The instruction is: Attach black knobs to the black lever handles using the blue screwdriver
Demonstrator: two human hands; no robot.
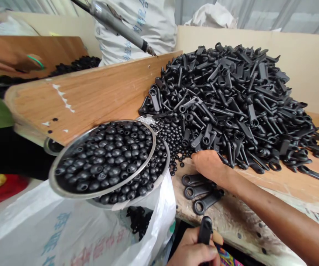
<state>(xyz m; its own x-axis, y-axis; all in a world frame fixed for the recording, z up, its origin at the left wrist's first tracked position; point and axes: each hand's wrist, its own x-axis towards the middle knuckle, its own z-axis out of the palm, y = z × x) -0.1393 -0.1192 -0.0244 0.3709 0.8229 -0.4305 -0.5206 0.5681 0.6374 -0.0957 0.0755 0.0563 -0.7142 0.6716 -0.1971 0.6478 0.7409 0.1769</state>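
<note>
My left hand [194,249] is at the bottom edge, its fingers wrapped round a black plastic crank handle [205,229] that stands on end. My right hand [209,164] reaches in from the right to the front of a big heap of black crank handles [231,96]. Its fingers are curled down at the heap's edge, and what they pinch, if anything, is hidden. Just below that hand, several crank handles [199,204] lie side by side on the table, ring ends toward the left. Small black knobs [173,138] are scattered beside my right hand.
A metal bowl [151,162] full of black knobs rests tilted on a second full container [166,173]. A white plastic sack [87,225] hangs in front. A powered screwdriver [120,27] hangs above the wooden divider [98,88]. Another person's arm [7,53] shows at left.
</note>
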